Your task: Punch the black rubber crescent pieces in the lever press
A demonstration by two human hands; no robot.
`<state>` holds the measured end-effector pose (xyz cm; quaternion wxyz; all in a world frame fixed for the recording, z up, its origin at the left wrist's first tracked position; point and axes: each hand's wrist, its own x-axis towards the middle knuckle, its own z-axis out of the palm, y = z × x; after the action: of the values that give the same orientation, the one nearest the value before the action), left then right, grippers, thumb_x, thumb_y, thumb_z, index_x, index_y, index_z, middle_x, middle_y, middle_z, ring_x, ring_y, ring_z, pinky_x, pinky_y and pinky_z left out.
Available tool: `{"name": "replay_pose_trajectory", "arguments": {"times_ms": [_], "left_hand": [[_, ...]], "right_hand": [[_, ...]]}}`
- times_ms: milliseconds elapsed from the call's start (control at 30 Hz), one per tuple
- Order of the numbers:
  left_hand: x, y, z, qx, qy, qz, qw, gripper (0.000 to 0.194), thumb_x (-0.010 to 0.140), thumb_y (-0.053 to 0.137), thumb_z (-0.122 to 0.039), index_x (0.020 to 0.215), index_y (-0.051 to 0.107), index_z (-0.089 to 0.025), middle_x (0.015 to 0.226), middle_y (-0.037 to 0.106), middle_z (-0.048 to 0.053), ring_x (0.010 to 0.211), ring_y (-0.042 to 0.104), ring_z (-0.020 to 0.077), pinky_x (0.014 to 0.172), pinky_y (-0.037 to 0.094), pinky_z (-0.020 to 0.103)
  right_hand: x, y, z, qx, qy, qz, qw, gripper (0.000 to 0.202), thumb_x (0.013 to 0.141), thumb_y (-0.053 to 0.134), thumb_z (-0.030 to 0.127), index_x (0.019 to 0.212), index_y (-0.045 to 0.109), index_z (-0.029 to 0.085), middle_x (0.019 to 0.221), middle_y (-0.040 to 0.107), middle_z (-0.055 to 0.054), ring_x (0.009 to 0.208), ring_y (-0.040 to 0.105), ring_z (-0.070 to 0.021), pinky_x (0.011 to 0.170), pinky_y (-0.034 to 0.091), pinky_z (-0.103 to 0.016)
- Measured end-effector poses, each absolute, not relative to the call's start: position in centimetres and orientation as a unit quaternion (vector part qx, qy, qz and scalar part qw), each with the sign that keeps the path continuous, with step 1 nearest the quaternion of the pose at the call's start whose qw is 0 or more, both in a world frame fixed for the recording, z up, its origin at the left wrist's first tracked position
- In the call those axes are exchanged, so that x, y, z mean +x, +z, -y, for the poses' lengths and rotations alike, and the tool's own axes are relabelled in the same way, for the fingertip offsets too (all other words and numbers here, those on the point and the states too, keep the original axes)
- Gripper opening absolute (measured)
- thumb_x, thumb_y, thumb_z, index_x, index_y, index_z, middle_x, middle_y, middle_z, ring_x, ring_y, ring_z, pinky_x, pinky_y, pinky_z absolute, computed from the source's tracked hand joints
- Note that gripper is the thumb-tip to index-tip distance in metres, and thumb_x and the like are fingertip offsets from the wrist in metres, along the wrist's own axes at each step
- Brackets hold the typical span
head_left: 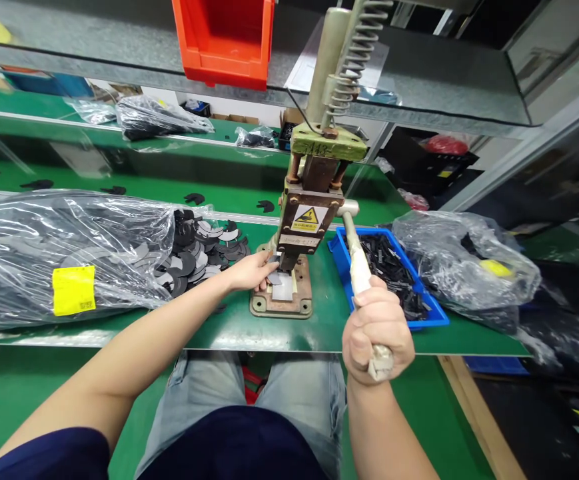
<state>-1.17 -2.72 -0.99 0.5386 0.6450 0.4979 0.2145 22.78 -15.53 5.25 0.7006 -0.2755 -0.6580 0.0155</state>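
Between the left hand's [250,272] thumb and fingers, a flat grey piece [274,277] is pinched at the foot of the press [308,200]. Right of that grip, the right hand [380,328] clasps the lever [360,267]; left of it lie loose curved pieces [185,264].

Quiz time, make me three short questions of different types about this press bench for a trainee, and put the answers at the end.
1. Multiple choice: what does the right hand grip? A: the orange bin. B: the lever of the press. C: the tape roll.
2. True or false: the left hand rests on the blue tray.
3. Fill in the gap: the label on the plastic bag left of the press is ____ in colour.

Key: 1: B. 2: False; the left hand holds a thin piece over the press base. 3: yellow.
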Motion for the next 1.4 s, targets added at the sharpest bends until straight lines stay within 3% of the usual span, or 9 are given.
{"name": "replay_pose_trajectory", "arguments": {"times_ms": [367, 567, 667, 733, 867, 967, 1167, 1267, 1400], "left_hand": [[0.3, -0.2, 0.6, 0.620, 0.156, -0.547, 0.540, 0.032, 0.089, 0.076, -0.044, 0.107, 0.067, -0.019, 0.045, 0.061, -0.003, 0.038, 0.058, 0.0164, 0.042, 0.044, 0.025], [1.1, -0.5, 2.5, 0.621, 0.212, -0.552, 0.515, 0.031, 0.097, 0.063, -0.045, 0.112, 0.065, -0.018, 0.053, 0.065, 0.000, 0.042, 0.063, 0.0193, 0.042, 0.047, 0.026], [-0.4, -0.8, 2.5, 0.644, 0.237, -0.503, 0.526, 0.031, 0.103, 0.052, -0.045, 0.103, 0.067, -0.018, 0.072, 0.074, 0.006, 0.053, 0.068, 0.0181, 0.048, 0.052, 0.027], [-2.8, -0.6, 1.3, 0.705, 0.219, -0.491, 0.463, 0.030, 0.103, 0.052, -0.042, 0.098, 0.071, -0.019, 0.089, 0.080, 0.009, 0.068, 0.074, 0.0188, 0.061, 0.058, 0.028], [-8.6, 0.2, -3.3, 0.794, 0.137, -0.576, 0.138, 0.023, 0.094, 0.064, -0.031, 0.113, 0.075, -0.023, 0.113, 0.080, 0.008, 0.105, 0.075, 0.0245, 0.092, 0.057, 0.033], [-10.4, 0.1, -5.6, 0.809, 0.089, -0.569, 0.118, 0.032, 0.087, 0.074, -0.036, 0.115, 0.076, -0.021, 0.115, 0.080, 0.011, 0.113, 0.071, 0.0296, 0.099, 0.054, 0.038], [-8.1, -0.8, -5.6, 0.833, -0.040, -0.545, 0.083, 0.074, 0.073, 0.085, -0.055, 0.136, 0.067, -0.021, 0.139, 0.068, 0.018, 0.131, 0.060, 0.0380, 0.114, 0.043, 0.048], [-7.4, -0.7, -5.8, 0.825, -0.051, -0.551, 0.118, 0.077, 0.069, 0.089, -0.051, 0.135, 0.065, -0.020, 0.141, 0.066, 0.018, 0.131, 0.060, 0.0377, 0.111, 0.045, 0.044], [-7.6, -0.5, -5.8, 0.816, 0.001, -0.546, 0.189, 0.058, 0.075, 0.084, -0.036, 0.126, 0.064, -0.020, 0.119, 0.075, 0.012, 0.106, 0.072, 0.0280, 0.087, 0.052, 0.032]], "right_hand": [[22.5, 5.2, 15.5, -0.276, 0.010, 0.646, 0.712, 0.024, 0.088, 0.070, 0.030, 0.070, 0.055, 0.025, 0.068, 0.058, 0.003, 0.079, 0.063, -0.0213, 0.101, 0.053, -0.066], [22.8, 5.4, 15.5, -0.272, 0.012, 0.657, 0.703, 0.021, 0.086, 0.071, 0.026, 0.071, 0.058, 0.025, 0.070, 0.061, 0.002, 0.080, 0.064, -0.0216, 0.101, 0.053, -0.065], [22.9, 5.5, 15.5, -0.270, 0.015, 0.658, 0.703, 0.020, 0.085, 0.072, 0.025, 0.071, 0.058, 0.024, 0.071, 0.061, 0.002, 0.080, 0.064, -0.0210, 0.103, 0.052, -0.064], [22.9, 5.4, 15.4, -0.268, 0.014, 0.656, 0.705, 0.020, 0.084, 0.072, 0.025, 0.070, 0.057, 0.024, 0.071, 0.061, 0.002, 0.080, 0.064, -0.0208, 0.103, 0.052, -0.064], [22.8, 5.1, 15.2, -0.267, 0.007, 0.647, 0.715, 0.021, 0.084, 0.071, 0.025, 0.070, 0.055, 0.025, 0.069, 0.058, 0.002, 0.078, 0.063, -0.0215, 0.101, 0.053, -0.066], [22.6, 4.9, 15.1, -0.270, 0.005, 0.640, 0.719, 0.024, 0.086, 0.071, 0.028, 0.069, 0.054, 0.024, 0.068, 0.057, 0.003, 0.078, 0.062, -0.0206, 0.101, 0.054, -0.065], [22.5, 5.0, 15.0, -0.263, 0.007, 0.641, 0.722, 0.027, 0.087, 0.072, 0.029, 0.068, 0.054, 0.023, 0.069, 0.059, 0.004, 0.080, 0.063, -0.0178, 0.105, 0.053, -0.059], [22.6, 5.1, 15.1, -0.257, 0.004, 0.645, 0.720, 0.027, 0.087, 0.072, 0.027, 0.067, 0.054, 0.022, 0.069, 0.059, 0.004, 0.080, 0.064, -0.0177, 0.105, 0.054, -0.059], [22.8, 5.0, 15.0, -0.257, 0.004, 0.650, 0.716, 0.028, 0.088, 0.072, 0.025, 0.067, 0.053, 0.022, 0.069, 0.058, 0.003, 0.081, 0.064, -0.0182, 0.105, 0.054, -0.061]]}}
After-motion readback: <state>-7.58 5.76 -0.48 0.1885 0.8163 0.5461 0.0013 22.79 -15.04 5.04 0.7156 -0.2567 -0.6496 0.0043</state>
